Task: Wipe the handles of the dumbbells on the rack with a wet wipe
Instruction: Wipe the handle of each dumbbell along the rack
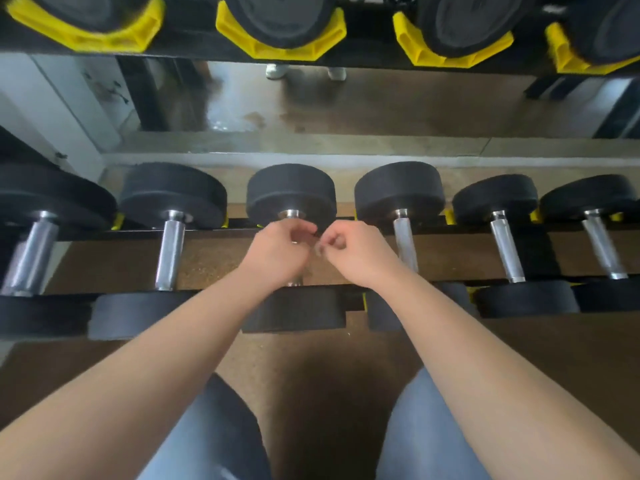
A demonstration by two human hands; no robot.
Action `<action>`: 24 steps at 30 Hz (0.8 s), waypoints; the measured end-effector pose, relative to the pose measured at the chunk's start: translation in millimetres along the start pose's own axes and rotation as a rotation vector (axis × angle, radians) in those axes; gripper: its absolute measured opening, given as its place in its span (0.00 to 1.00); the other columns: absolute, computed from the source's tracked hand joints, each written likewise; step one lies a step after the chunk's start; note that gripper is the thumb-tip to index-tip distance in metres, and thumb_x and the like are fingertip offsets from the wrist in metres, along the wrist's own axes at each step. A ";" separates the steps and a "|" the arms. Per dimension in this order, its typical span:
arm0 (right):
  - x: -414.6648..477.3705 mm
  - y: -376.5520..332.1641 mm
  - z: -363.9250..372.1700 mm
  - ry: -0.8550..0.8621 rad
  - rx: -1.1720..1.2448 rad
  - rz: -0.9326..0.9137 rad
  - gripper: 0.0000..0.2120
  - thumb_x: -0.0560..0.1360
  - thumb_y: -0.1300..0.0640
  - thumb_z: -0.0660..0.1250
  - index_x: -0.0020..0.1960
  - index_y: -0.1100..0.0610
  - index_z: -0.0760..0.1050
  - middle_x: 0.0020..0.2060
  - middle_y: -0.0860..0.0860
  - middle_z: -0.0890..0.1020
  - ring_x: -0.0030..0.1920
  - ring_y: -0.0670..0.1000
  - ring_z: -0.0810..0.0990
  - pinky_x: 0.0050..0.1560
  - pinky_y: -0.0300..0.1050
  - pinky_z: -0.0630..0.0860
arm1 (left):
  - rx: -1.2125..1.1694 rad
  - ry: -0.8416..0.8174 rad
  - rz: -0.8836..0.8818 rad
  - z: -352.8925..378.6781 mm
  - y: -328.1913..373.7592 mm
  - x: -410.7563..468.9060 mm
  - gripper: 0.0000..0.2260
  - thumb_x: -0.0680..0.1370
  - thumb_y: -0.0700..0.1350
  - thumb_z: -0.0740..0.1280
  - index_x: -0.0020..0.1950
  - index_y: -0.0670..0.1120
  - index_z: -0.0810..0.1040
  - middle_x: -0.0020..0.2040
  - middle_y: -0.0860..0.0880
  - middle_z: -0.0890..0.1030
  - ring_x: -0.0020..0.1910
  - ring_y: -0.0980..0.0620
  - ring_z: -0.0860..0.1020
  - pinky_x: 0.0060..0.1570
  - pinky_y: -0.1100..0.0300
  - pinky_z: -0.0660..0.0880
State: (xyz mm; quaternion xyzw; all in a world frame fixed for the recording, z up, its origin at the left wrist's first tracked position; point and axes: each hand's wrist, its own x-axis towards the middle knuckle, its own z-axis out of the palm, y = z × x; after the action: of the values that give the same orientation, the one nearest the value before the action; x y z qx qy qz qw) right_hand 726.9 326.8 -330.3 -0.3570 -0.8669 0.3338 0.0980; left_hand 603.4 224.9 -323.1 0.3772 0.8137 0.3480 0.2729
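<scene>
A row of black dumbbells with chrome handles lies on the lower rack. Both my hands hover close together over the middle dumbbell [291,188], whose handle is mostly hidden under my left hand [278,252]. My right hand [351,252] is just to its right, beside the neighbouring handle [404,242]. The fingers of both hands are curled, with fingertips meeting around a small pale scrap, apparently the wet wipe [318,250], which is blurred and barely visible. Other handles show at the left [170,251] and at the right [506,247].
An upper shelf holds bigger dumbbells in yellow cradles [280,46]. A mirror [346,102] behind the rack reflects the brown floor and a pair of shoes. My knees in blue-grey shorts [426,427] are at the bottom, close to the rack's front rail [519,281].
</scene>
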 end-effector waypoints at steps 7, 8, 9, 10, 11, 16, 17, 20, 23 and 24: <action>34.1 -34.7 57.6 0.168 -0.136 0.010 0.06 0.80 0.58 0.65 0.47 0.53 0.81 0.42 0.49 0.82 0.45 0.54 0.81 0.45 0.46 0.78 | 0.049 -0.149 -0.090 -14.3 -48.1 9.1 0.22 0.80 0.46 0.65 0.74 0.51 0.73 0.66 0.47 0.82 0.64 0.45 0.79 0.65 0.51 0.76; 34.0 -36.4 56.8 0.137 -0.157 0.013 0.06 0.80 0.58 0.66 0.47 0.53 0.81 0.42 0.48 0.81 0.45 0.53 0.80 0.46 0.45 0.77 | 0.021 -0.182 -0.089 -14.1 -51.5 9.0 0.23 0.79 0.45 0.66 0.75 0.52 0.73 0.67 0.47 0.81 0.64 0.45 0.80 0.66 0.50 0.76; 32.2 -36.8 54.4 0.070 -0.192 0.022 0.06 0.80 0.57 0.66 0.48 0.54 0.82 0.43 0.48 0.80 0.45 0.51 0.80 0.49 0.44 0.77 | -0.007 -0.205 -0.092 -13.3 -55.2 8.5 0.25 0.79 0.45 0.66 0.77 0.52 0.71 0.68 0.47 0.80 0.65 0.46 0.79 0.67 0.49 0.75; 28.4 -37.0 51.3 -0.022 -0.232 0.036 0.06 0.79 0.58 0.67 0.48 0.54 0.83 0.43 0.47 0.81 0.46 0.50 0.80 0.51 0.44 0.78 | -0.032 -0.215 -0.101 -13.1 -58.3 7.7 0.27 0.78 0.45 0.66 0.78 0.51 0.69 0.70 0.47 0.79 0.66 0.46 0.78 0.68 0.49 0.74; 22.8 -38.1 48.5 -0.117 -0.263 0.061 0.06 0.78 0.59 0.68 0.47 0.54 0.84 0.44 0.47 0.82 0.46 0.50 0.81 0.52 0.45 0.78 | -0.064 -0.218 -0.109 -12.9 -61.3 7.0 0.30 0.77 0.45 0.67 0.79 0.52 0.67 0.71 0.47 0.79 0.68 0.46 0.78 0.69 0.49 0.73; 16.7 -41.3 50.9 -0.117 -0.226 0.157 0.08 0.78 0.58 0.68 0.42 0.49 0.81 0.42 0.45 0.83 0.45 0.47 0.81 0.46 0.42 0.74 | -0.112 -0.229 -0.109 -13.3 -67.7 2.0 0.32 0.76 0.45 0.65 0.80 0.59 0.63 0.65 0.49 0.82 0.62 0.46 0.80 0.64 0.49 0.77; 24.1 -42.9 56.5 -0.023 -0.201 0.157 0.09 0.79 0.57 0.67 0.41 0.49 0.80 0.43 0.47 0.83 0.46 0.49 0.81 0.46 0.42 0.74 | -0.105 -0.216 -0.091 -12.3 -69.1 2.7 0.31 0.78 0.44 0.64 0.80 0.59 0.62 0.64 0.49 0.82 0.61 0.46 0.80 0.63 0.49 0.78; 48.7 -53.3 72.3 0.195 -0.160 0.180 0.08 0.81 0.57 0.64 0.43 0.51 0.76 0.46 0.51 0.84 0.47 0.53 0.81 0.45 0.44 0.74 | -0.122 -0.189 -0.071 -10.5 -73.0 3.1 0.29 0.79 0.44 0.63 0.80 0.58 0.62 0.65 0.49 0.81 0.61 0.45 0.80 0.62 0.48 0.79; 55.8 -60.2 78.3 0.203 -0.282 0.187 0.07 0.81 0.56 0.62 0.48 0.53 0.78 0.47 0.53 0.84 0.47 0.56 0.82 0.46 0.45 0.77 | -0.140 -0.187 -0.097 -10.8 -76.2 5.3 0.28 0.80 0.43 0.63 0.80 0.55 0.63 0.66 0.47 0.80 0.64 0.43 0.79 0.63 0.48 0.77; 51.7 -62.8 74.4 0.125 -0.335 0.181 0.07 0.81 0.57 0.62 0.50 0.54 0.79 0.47 0.53 0.84 0.47 0.56 0.82 0.46 0.45 0.77 | -0.142 -0.188 -0.095 -10.9 -76.8 6.0 0.27 0.80 0.43 0.63 0.79 0.55 0.64 0.65 0.47 0.80 0.63 0.43 0.79 0.63 0.48 0.78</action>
State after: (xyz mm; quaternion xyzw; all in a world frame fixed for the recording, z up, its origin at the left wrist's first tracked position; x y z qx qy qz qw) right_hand 624.3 291.5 -349.6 -0.4648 -0.8669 0.1697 0.0604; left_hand 559.8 189.4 -376.8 0.3490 0.7747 0.3544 0.3903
